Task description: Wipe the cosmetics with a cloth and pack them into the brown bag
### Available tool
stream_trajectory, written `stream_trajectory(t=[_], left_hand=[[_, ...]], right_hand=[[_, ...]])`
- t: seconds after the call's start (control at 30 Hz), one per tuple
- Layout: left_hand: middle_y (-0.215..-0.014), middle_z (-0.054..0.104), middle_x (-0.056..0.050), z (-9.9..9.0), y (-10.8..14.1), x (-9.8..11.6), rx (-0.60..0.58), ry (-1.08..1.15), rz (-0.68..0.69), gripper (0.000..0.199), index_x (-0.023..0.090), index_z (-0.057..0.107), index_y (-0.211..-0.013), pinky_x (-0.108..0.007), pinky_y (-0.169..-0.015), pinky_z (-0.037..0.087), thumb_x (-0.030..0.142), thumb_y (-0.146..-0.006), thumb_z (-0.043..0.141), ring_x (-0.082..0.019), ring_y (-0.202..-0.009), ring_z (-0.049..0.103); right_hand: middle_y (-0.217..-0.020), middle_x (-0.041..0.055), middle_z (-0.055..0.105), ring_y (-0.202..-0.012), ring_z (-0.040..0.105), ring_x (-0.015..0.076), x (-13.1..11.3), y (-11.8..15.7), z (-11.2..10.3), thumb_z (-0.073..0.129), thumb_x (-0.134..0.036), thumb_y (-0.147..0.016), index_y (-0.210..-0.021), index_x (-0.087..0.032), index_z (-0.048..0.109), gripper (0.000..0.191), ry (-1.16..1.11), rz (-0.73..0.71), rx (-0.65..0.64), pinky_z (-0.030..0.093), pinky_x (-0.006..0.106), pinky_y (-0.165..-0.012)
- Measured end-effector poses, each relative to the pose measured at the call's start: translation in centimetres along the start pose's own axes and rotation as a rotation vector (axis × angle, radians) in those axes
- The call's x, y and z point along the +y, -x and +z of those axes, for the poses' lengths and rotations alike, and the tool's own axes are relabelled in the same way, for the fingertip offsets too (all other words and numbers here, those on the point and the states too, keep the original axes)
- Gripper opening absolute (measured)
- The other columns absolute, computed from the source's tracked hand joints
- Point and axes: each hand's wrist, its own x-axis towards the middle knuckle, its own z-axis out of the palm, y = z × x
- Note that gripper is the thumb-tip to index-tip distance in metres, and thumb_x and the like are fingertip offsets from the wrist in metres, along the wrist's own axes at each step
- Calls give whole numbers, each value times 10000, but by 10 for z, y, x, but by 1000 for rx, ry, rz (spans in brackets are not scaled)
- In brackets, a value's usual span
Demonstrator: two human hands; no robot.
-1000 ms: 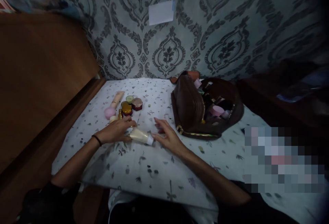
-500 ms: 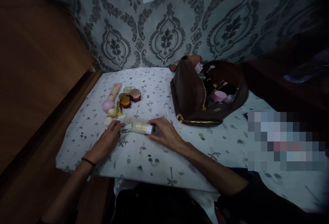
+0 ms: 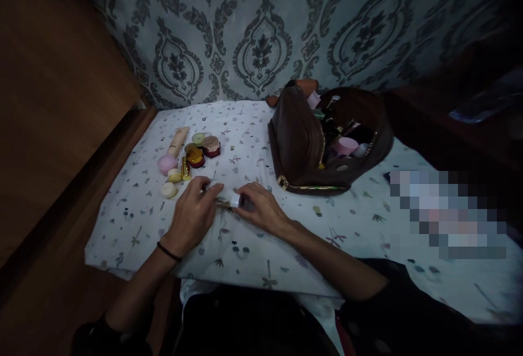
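One tube [image 3: 224,195] is seen in the head view, held above the patterned cloth [image 3: 261,255]. Its body is clasped and partly hidden by the fingers of the left hand [image 3: 192,213]; its white-capped end is pinched by those of the right hand [image 3: 263,209]. A brown bag [image 3: 296,135] is set farther right, opened.

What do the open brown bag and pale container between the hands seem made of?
Open brown zippered bag: probably leather or imitation leather, from its smooth, soft sheen; its shiny gold zip looks metallic. Pale white-banded container: likely smooth plastic, from its even, bright band, though much of it is hidden.
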Motion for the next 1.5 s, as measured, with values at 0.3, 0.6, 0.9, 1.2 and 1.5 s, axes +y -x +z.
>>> stream_trajectory(t=[0.3, 0.6, 0.9, 1.2, 1.5], left_hand=[[-1225, 588, -156, 34, 7, 28, -66, 51, 95, 326, 175, 557, -1257, -480, -902, 516, 228, -939, 511, -289, -1103, 541], [-1162, 630, -115, 37, 6, 13, 20, 278, 80, 276, 215, 639, -1174, -416, -888, 560, 169, -963, 467, -224, -1060, 568], [-1106, 647, -98, 39, 17, -40, 25, 287, -201, 224, 189, 707, -1041, -388, -899, 549, 232, -963, 501, -209, -1018, 629], [-1092, 636, -86, 29, 22, -59, 9, 261, -326, 214, 182, 715, -997, -381, -931, 542, 239, -944, 515, -219, -1033, 633], [-1209, 598, -106, 29, 5, 5, 30, 222, 61, 205, 175, 618, -1063, -346, -917, 555, 104, -937, 473, -204, -1116, 582]], right_hand=[[-878, 56, 611, -861, 546, 223, 6, 0, 4, 675, -136, -737, -883, -187, 569, 188, 24, 27, -1, 445, 330, -766], [-878, 47, 614, -854, 560, 216, 6, 0, 3, 680, -212, -772, -890, -194, 583, 155, -7, 15, 6, 443, 323, -754], [-879, 48, 630, -838, 575, 205, 0, 0, -4, 704, -306, -816, -937, -191, 606, 193, -36, 38, -14, 447, 309, -725], [-900, 44, 625, -823, 589, 186, -3, 1, -7, 688, -225, -816, -975, -188, 607, 182, -90, 35, -22, 468, 300, -726], [-854, 13, 568, -753, 560, 159, 2, 3, -1, 680, -131, -792, -939, -195, 566, 197, -120, -23, 5, 449, 262, -660]])
